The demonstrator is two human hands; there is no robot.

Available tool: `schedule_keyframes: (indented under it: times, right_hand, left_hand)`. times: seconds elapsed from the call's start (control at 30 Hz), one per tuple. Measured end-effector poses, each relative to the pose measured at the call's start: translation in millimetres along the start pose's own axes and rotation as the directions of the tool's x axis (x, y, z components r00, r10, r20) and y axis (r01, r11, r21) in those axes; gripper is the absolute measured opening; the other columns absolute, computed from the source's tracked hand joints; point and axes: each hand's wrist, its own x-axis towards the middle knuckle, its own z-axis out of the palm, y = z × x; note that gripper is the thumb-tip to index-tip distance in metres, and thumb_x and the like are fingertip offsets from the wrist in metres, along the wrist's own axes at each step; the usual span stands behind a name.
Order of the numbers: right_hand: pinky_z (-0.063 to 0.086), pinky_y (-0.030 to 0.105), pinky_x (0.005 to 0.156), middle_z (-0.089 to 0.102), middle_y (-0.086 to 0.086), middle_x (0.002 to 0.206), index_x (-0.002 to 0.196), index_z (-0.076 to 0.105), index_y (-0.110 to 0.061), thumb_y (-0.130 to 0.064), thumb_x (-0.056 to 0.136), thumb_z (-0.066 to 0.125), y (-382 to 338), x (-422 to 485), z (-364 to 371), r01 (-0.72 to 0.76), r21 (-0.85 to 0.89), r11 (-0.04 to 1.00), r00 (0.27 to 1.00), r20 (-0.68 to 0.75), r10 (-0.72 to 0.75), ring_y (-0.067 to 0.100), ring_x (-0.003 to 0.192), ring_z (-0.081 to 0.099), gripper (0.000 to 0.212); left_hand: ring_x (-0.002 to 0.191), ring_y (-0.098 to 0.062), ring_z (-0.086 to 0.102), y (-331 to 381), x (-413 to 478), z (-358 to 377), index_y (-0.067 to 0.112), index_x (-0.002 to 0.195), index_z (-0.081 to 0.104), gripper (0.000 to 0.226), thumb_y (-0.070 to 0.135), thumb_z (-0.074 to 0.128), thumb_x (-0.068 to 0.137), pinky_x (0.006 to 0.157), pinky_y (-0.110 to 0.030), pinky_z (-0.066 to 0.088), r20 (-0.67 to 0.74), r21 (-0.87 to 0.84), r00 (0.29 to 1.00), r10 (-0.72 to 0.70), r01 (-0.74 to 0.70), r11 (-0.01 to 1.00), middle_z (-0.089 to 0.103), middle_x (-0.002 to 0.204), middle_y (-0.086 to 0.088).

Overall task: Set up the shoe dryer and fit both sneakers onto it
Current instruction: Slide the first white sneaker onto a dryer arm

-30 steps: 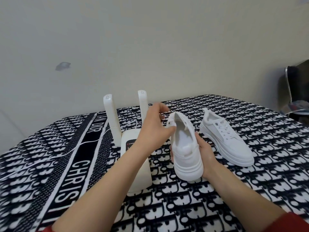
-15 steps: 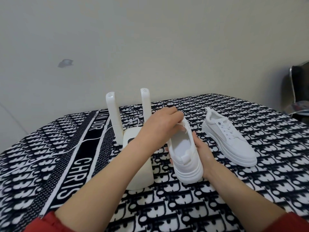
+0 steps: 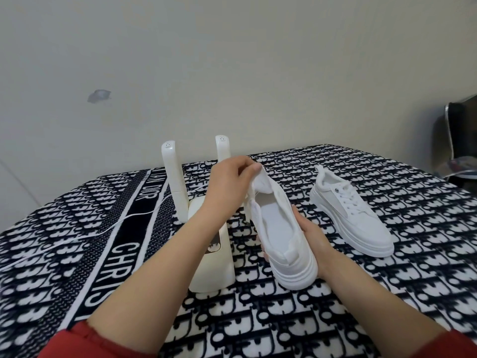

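Note:
A white shoe dryer (image 3: 211, 264) stands on the patterned cloth with two posts pointing up, the left post (image 3: 173, 177) and the right post (image 3: 223, 148). I hold a white sneaker (image 3: 281, 233) above the cloth, its opening facing me. My left hand (image 3: 229, 182) pinches the sneaker's tongue near the toe end. My right hand (image 3: 313, 244) cups the heel side from the right. The second white sneaker (image 3: 353, 215) lies on the cloth to the right, laces up.
A black-and-white patterned cloth (image 3: 361, 306) covers the table. The dryer's thin white cord (image 3: 85, 235) runs off to the left. A plain wall stands close behind. A dark chair (image 3: 456, 140) is at the far right.
My left hand has moved from the sneaker's collar to its tongue and pulled it up. The sneaker has tilted a little, and the view has shifted slightly.

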Motion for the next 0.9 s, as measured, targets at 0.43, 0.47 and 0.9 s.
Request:
schedule_keyframes:
  times: [0.43,0.47,0.9]
  right_hand:
    - [0.049,0.048,0.089,0.072,0.019,0.104,0.12,0.064,-0.007,-0.048,0.096,0.044,1,3,0,0.054,0.082,0.995,0.993,-0.111,-0.045,0.035,0.089,0.069,0.052]
    - [0.047,0.049,0.094,0.071,0.019,0.105,0.123,0.063,-0.006,-0.047,0.095,0.045,1,3,0,0.054,0.082,0.995,0.992,-0.116,-0.045,0.035,0.092,0.067,0.053]
    - [0.052,0.047,0.08,0.063,0.019,0.116,0.134,0.056,-0.007,-0.048,0.095,0.049,-8,-2,-9,-0.09,0.068,0.994,0.995,0.046,0.087,0.036,0.093,0.065,0.058]
  left_hand:
    - [0.078,0.0,0.054,-6,-14,6,0.025,0.091,0.066,0.025,0.005,0.052,0.082,0.071,-0.005,0.038,0.111,0.103,0.981,0.16,-0.171,0.98,0.062,0.091,0.014]
    - [0.081,0.0,0.055,-7,-14,5,0.023,0.097,0.068,0.029,0.004,0.052,0.082,0.075,-0.005,0.039,0.128,0.103,0.978,0.167,-0.18,0.978,0.064,0.096,0.013]
    - [0.092,-0.007,0.065,-9,-3,-9,0.025,0.107,0.073,0.052,-0.012,0.043,0.085,0.084,-0.019,0.05,0.214,-0.125,0.975,-0.067,0.095,0.988,0.071,0.115,0.006]
